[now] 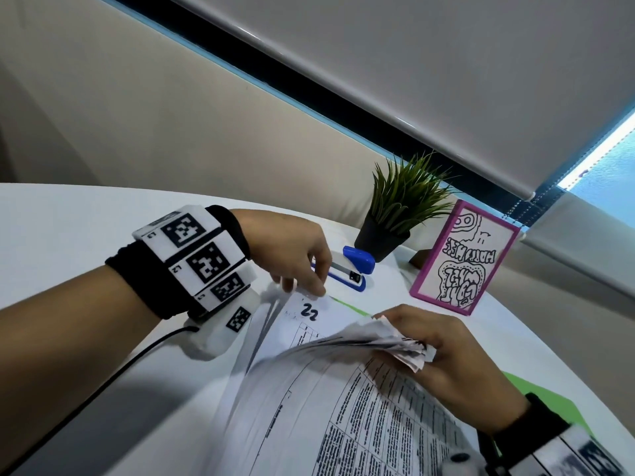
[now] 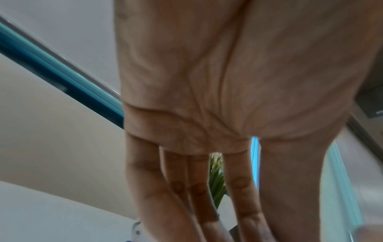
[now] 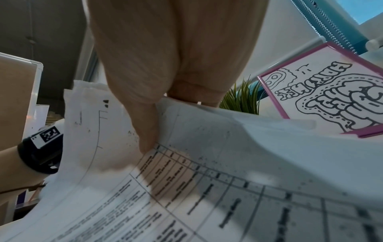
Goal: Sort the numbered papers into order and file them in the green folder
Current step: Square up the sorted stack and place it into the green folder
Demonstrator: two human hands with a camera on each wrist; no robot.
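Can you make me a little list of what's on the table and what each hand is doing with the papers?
left hand: fingertips on the far edge of the sheet marked 22
right hand: grips a lifted bundle of papers by the corner
green folder: under the papers, only its edges show
stapler: blue and white, behind the left hand
potted plant: black pot, beside the stapler
framed drawing: pink frame, propped upright
table: white

Left hand (image 1: 292, 255) fingers extended downward, fingertips touching paper, right hand (image 1: 443, 352) pinching lifted sheets
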